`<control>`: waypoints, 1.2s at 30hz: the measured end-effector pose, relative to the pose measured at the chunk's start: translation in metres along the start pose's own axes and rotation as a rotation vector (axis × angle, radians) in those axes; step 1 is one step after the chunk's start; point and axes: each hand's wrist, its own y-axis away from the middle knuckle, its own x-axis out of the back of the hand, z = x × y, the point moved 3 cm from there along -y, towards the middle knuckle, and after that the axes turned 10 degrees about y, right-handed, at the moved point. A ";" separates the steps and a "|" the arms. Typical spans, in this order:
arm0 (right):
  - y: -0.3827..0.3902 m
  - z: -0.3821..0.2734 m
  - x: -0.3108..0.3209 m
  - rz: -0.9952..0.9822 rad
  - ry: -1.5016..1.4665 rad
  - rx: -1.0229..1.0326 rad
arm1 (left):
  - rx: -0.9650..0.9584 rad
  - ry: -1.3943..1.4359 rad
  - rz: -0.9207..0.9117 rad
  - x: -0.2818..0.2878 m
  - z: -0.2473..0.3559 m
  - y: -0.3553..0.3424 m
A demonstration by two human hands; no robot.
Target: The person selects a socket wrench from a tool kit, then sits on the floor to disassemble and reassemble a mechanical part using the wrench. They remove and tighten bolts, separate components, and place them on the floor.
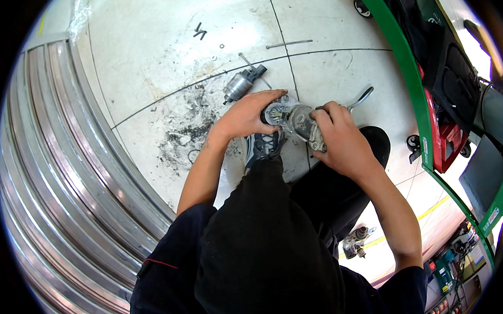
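Observation:
Between my two hands is a grey cast-metal housing (302, 123), like part of a starter motor, with a round open end on the left and a dirtier lobed end on the right. My left hand (249, 114) is closed round the open end, its thumb below and its fingers across the top. My right hand (344, 138) grips the other end from the right. Just beyond my left hand a silver cylindrical motor part (238, 86) with a dark end lies on the floor. A thin metal rod (247, 61) shows behind it.
Several dark bolts (200, 31), a small ring (222, 46) and a long thin rod (289, 44) lie on the stained tiles. A wrench-like tool (362, 98) lies to the right. Ribbed metal shutter (69, 163) fills the left; a green frame (409, 68) curves along the right.

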 end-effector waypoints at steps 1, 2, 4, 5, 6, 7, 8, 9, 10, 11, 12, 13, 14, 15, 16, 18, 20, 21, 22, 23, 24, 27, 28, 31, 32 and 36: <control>0.000 -0.002 0.000 -0.010 0.014 0.021 | -0.012 0.004 -0.002 0.000 0.000 0.000; 0.001 -0.003 0.000 -0.009 0.032 0.028 | -0.024 0.008 -0.005 0.000 -0.001 0.000; 0.001 -0.005 -0.001 -0.007 0.070 0.045 | -0.035 0.020 -0.009 0.000 -0.002 0.000; 0.001 -0.006 -0.001 -0.004 0.081 0.066 | -0.034 0.027 -0.011 0.000 -0.002 0.000; 0.001 -0.007 -0.002 0.000 0.093 0.088 | -0.033 0.034 -0.014 0.000 -0.002 0.000; 0.001 -0.007 -0.002 0.003 0.105 0.109 | -0.055 0.029 -0.006 0.000 -0.002 -0.001; 0.000 -0.008 -0.001 0.000 0.114 0.124 | -0.077 0.024 0.002 0.000 -0.002 -0.001; -0.001 -0.010 0.000 -0.002 0.122 0.139 | -0.099 0.019 0.010 0.000 -0.002 -0.001; -0.002 -0.012 0.000 -0.004 0.130 0.154 | -0.100 0.020 0.007 0.001 -0.003 -0.002; -0.002 -0.012 0.000 -0.001 0.130 0.151 | -0.100 0.022 0.004 0.001 -0.005 -0.002; -0.003 -0.011 0.000 0.002 0.129 0.148 | -0.100 0.023 0.001 0.001 -0.006 -0.001; -0.003 -0.011 0.000 0.005 0.130 0.143 | -0.075 0.034 -0.014 0.001 -0.005 -0.002; -0.003 -0.011 0.000 0.006 0.134 0.143 | -0.050 0.045 -0.028 0.002 -0.004 -0.004; -0.004 -0.011 0.001 0.007 0.138 0.142 | -0.025 0.056 -0.043 0.003 -0.003 -0.005; -0.004 -0.011 0.000 0.008 0.140 0.143 | -0.019 0.053 -0.044 0.003 -0.002 -0.005; -0.005 -0.010 0.000 0.010 0.148 0.150 | -0.006 0.047 -0.047 0.004 -0.002 -0.005; -0.005 -0.011 0.001 0.007 0.153 0.155 | -0.030 0.051 -0.041 0.004 -0.005 -0.004; -0.006 -0.011 0.001 0.004 0.153 0.156 | -0.041 0.053 -0.038 0.004 -0.006 -0.003; -0.006 -0.011 0.001 0.001 0.152 0.158 | -0.067 0.010 -0.025 0.004 -0.005 -0.003; -0.006 -0.011 0.002 -0.002 0.151 0.159 | -0.093 -0.033 -0.012 0.005 -0.004 -0.002; -0.006 -0.011 0.002 -0.004 0.149 0.161 | -0.119 -0.077 0.001 0.006 -0.002 -0.002; -0.007 -0.010 0.002 -0.002 0.149 0.137 | -0.174 -0.145 0.015 0.007 0.018 -0.008; -0.007 -0.011 0.002 0.002 0.147 0.133 | -0.164 -0.106 -0.039 0.008 0.024 -0.011; -0.008 -0.014 0.003 -0.006 0.117 0.078 | -0.134 -0.081 -0.179 0.002 0.028 -0.024; -0.009 -0.015 0.003 0.005 0.120 0.086 | -0.125 -0.137 -0.211 -0.002 0.022 -0.026; -0.010 -0.017 0.002 0.031 0.152 0.104 | -0.139 -0.352 -0.310 -0.006 0.028 -0.033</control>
